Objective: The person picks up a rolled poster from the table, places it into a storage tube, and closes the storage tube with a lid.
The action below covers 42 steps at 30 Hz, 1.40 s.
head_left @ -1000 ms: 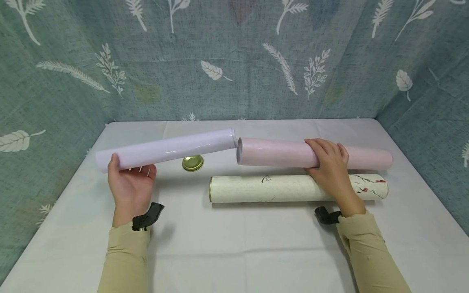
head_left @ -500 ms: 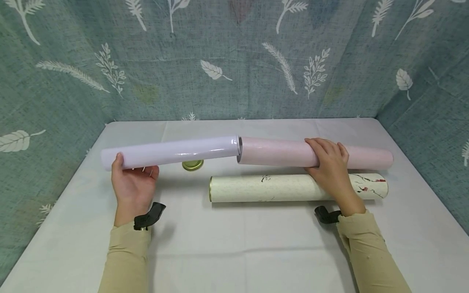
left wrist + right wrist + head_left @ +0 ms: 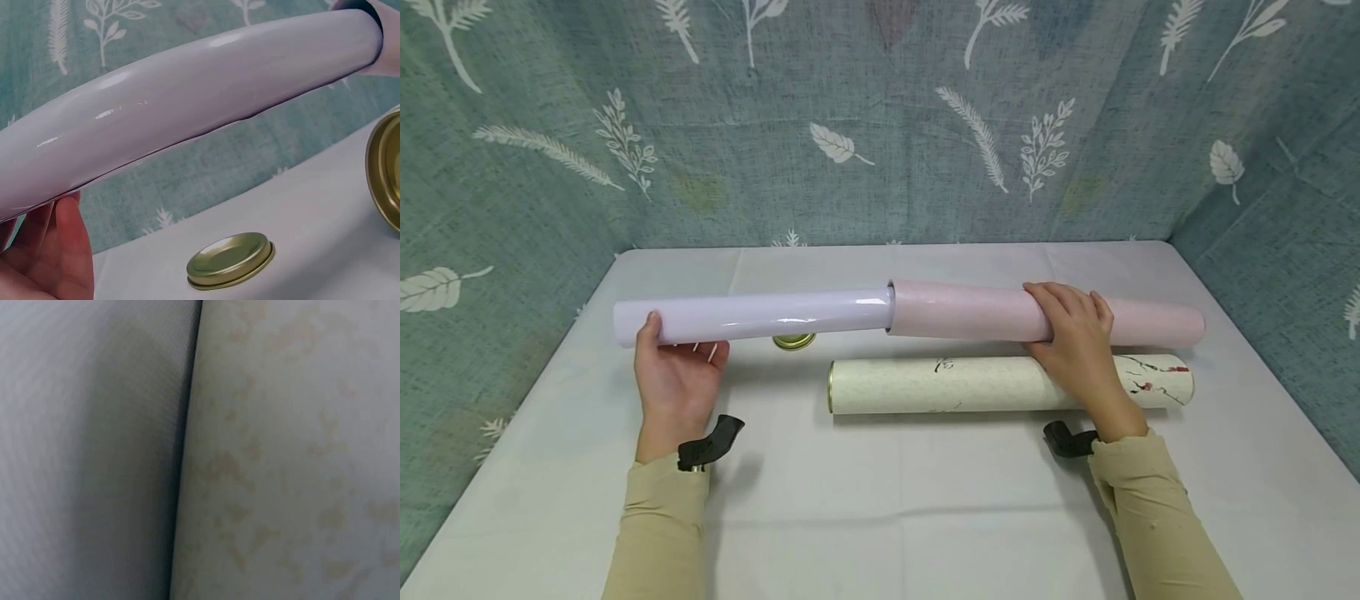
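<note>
My left hand [image 3: 677, 392] holds a glossy lavender paper roll [image 3: 760, 315] near its left end, thumb in front and fingers underneath. The roll's right end sits inside the mouth of a wider pink roll [image 3: 962, 310], which my right hand [image 3: 1075, 350] grips from above. Both rolls lie nearly in line, the lavender one raised over the table. In front of the pink roll lies a cream tube [image 3: 887, 387] with a gold rim and a painted branch, partly covered by my right hand. Its mottled surface [image 3: 294, 450] fills much of the right wrist view.
A round gold lid [image 3: 228, 259] lies on the white tablecloth [image 3: 820, 500], partly hidden by the lavender roll in the head view. The cream tube's gold end [image 3: 382, 175] shows at the left wrist view's edge. A leaf-patterned curtain [image 3: 880, 125] encloses the table's back and sides.
My left hand has moved right and levelled the lavender roll. Its right end has come down and passed into the pink roll's mouth. The right hand has stayed in place.
</note>
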Each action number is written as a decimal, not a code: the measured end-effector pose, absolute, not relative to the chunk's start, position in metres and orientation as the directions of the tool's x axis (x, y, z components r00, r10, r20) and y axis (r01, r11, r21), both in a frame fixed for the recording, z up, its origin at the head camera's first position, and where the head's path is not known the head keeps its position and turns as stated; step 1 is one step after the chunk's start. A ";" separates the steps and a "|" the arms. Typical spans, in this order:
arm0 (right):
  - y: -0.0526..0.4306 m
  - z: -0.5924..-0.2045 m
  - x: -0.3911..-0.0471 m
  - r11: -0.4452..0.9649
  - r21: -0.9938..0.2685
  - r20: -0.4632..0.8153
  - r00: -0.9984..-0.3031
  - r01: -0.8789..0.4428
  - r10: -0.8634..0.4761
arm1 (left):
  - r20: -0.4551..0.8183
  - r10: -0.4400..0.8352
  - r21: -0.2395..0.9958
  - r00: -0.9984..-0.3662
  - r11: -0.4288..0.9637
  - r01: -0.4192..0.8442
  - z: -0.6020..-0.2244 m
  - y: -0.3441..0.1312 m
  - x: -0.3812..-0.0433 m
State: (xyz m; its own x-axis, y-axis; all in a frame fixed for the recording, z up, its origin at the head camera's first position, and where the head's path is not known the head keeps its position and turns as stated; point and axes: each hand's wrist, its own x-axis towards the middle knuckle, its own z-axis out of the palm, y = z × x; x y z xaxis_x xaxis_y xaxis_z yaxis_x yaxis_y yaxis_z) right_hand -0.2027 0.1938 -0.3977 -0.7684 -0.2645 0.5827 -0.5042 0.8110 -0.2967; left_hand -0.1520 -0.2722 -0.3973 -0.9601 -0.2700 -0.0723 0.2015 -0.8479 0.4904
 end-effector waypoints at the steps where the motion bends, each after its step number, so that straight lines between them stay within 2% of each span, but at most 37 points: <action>1: 0.194 -0.398 -0.203 0.812 -0.296 0.583 -0.769 -0.503 -0.264 | -0.077 -0.277 0.497 -0.958 -0.843 0.204 -0.397 -0.272 -0.152; 9: 0.196 -0.398 -0.202 0.817 -0.298 0.580 -0.773 -0.494 -0.257 | -0.132 -0.334 0.526 -0.933 -0.822 0.220 -0.394 -0.268 -0.154; 20: 0.197 -0.398 -0.202 0.811 -0.305 0.584 -0.771 -0.500 -0.255 | -0.060 -0.478 0.685 -0.876 -0.658 0.312 -0.394 -0.260 -0.156; 42: 0.195 -0.399 -0.204 0.814 -0.306 0.569 -0.780 -0.494 -0.260 | -0.050 -0.392 0.775 -0.919 -0.595 0.212 -0.395 -0.254 -0.155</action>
State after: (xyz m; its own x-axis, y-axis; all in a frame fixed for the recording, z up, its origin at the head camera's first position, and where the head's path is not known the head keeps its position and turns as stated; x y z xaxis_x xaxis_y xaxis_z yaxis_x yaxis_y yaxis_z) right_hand -0.2043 0.1953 -0.3986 -0.7804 -0.2601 0.5687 -0.4943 0.8135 -0.3063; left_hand -0.1553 -0.2542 -0.3950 -0.9186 -0.3921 -0.0496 0.2124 -0.5954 0.7749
